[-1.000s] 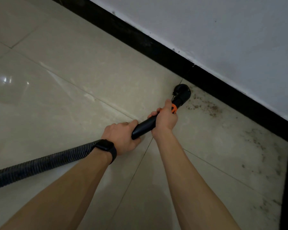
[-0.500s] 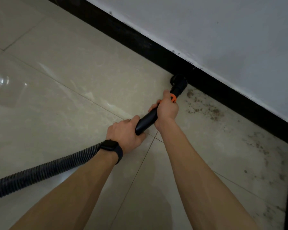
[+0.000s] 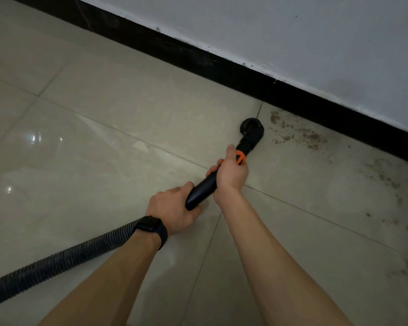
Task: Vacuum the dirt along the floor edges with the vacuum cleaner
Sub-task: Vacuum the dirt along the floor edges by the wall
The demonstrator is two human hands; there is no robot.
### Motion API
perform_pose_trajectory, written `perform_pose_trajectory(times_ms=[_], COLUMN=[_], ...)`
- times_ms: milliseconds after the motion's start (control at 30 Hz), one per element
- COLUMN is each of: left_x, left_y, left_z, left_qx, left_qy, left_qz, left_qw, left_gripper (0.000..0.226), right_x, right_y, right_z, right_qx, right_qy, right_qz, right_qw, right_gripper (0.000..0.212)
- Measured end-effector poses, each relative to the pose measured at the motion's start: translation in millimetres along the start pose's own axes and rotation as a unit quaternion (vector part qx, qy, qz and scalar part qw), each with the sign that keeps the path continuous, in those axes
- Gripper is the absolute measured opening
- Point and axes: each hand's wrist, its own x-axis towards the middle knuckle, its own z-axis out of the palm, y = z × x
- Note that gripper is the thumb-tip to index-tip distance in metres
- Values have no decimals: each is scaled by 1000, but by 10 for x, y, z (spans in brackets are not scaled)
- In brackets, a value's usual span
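Head view: left grip, right grip both clench vacuum wand; nozzle on floor, just left of dirt beside skirting. Risk: fast sweep scatters grit, skips edge strip.

**Wall, skirting, watch**

A grey-white wall crosses the top diagonally, its lower edge chipped and speckled. A black skirting board runs along its foot. A black smartwatch shows lower centre. 3 small light reflections gleam at left.
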Motion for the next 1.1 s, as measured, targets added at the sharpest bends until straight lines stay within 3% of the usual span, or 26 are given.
perform_pose_trajectory(times_ms=[233, 400, 900, 1100], left_x=[-442, -403, -602, -1085], left_y=[-151, -71, -232, -606], left_z=[-29, -53, -70, -162], left_qx=[54, 85, 55, 54], left_qy=[-75, -74, -52, -38], left_qz=[62, 80, 38, -29], left_qw=[994, 990, 996, 997], left_gripper=[30, 32, 31, 38], right_x=[-427, -507, -596, -958], right_y=[425, 340, 473, 859], right_z=[-374, -467, -280, -53], right_qx=[71, 92, 60, 12], right_qy=[73, 77, 37, -8], right_qz=[-1, 2, 14, 36], right_qw=[995, 993, 997, 999], right_gripper=[28, 24, 29, 32])
